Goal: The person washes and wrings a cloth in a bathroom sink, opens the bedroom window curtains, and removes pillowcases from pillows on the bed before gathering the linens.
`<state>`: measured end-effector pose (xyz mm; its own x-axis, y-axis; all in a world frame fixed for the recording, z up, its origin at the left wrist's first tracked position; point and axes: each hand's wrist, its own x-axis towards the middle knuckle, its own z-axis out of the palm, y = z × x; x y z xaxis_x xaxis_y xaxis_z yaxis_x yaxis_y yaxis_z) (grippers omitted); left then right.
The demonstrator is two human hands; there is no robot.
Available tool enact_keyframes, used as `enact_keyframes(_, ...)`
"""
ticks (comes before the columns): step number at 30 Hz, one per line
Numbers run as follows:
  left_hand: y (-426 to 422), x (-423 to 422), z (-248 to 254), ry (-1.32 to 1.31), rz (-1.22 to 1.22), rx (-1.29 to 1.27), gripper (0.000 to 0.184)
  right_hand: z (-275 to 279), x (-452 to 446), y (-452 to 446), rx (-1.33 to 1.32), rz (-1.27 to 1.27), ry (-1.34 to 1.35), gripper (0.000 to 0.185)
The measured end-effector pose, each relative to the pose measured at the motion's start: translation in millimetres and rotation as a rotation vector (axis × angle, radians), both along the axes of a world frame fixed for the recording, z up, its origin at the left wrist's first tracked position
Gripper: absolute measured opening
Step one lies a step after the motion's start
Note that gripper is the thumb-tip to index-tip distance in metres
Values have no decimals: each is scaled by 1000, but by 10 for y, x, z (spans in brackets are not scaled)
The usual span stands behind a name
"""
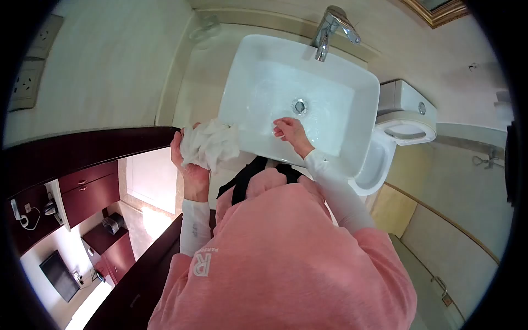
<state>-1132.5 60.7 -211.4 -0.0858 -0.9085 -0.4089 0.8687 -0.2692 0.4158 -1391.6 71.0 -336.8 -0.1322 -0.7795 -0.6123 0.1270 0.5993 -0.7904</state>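
Observation:
My left hand [190, 168] is closed around a bunched white cloth [210, 144], held at the left front corner of the white sink [234, 82]. The cloth hangs in loose folds and hides part of the palm and fingers. Over the basin, in front of the drain [300, 106], is my right hand [293, 135], its fingers curled in with nothing visible in them. Wet shine and drops show on the basin floor. At the back edge stands a chrome faucet [333, 30]; no stream of water can be made out from it.
To the right of the sink is a white toilet [410, 113] with its lid up. A wall with sockets [25, 85] rises at the left. Beyond the dark red door frame [93, 157], another room shows cabinets [91, 190] and a screen [59, 275].

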Motion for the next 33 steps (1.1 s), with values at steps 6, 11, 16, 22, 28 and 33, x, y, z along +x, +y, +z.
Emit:
enact_keyframes(6, -47, -52, 9, 46, -8, -28, 28, -898, -343, -66, -342, 57, 1053, 19)
enact_keyframes(11, -46, -95, 47, 88, -14, -127, 28, -983, -621, -281, -315, 31, 1190, 11)
enact_keyframes(16, 12, -67, 31, 84, -8, -138, 27, -1669, -821, -320, -710, 2, 1612, 11)
enact_keyframes(22, 5, 59, -49, 120, 3, -162, 26, -1485, -685, -331, -742, -81, 1471, 12)
enact_keyframes(28, -31, 107, -45, 141, -17, -148, 24, -1285, -637, -317, -452, 98, 1283, 10)
enact_keyframes(33, -14, 83, -28, 91, 10, -88, 24, -883, -468, -115, -623, 4, 923, 23)
